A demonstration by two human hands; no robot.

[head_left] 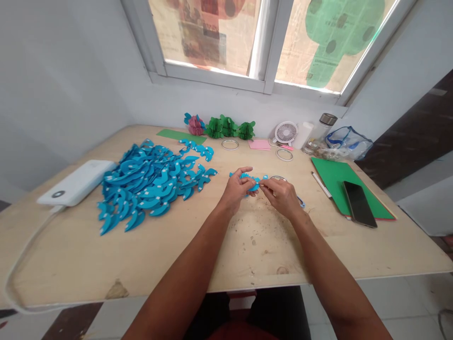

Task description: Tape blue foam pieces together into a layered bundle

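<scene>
My left hand (238, 190) holds a small curved blue paper piece (253, 186) just above the table, with its index finger raised. My right hand (282, 192) is closed in a pinch at the right end of that piece; whatever lies between its fingertips is too small to make out. More blue paper (233, 175) shows behind the left fingers, partly hidden. To the left spreads a big heap of blue paper pieces (145, 174), many with small white squares on them. A tape roll (278, 178) is partly covered by my right hand, and a blue handle loop (301, 202) pokes out beside the wrist.
Along the wall stand green folded-paper shapes (226, 126), a pink one (196, 125), a small fan (286, 133) and a bottle (322, 130). A phone (360, 204) lies on green sheets (339, 182) at right. At left is a white power bank (78, 182) with a cable.
</scene>
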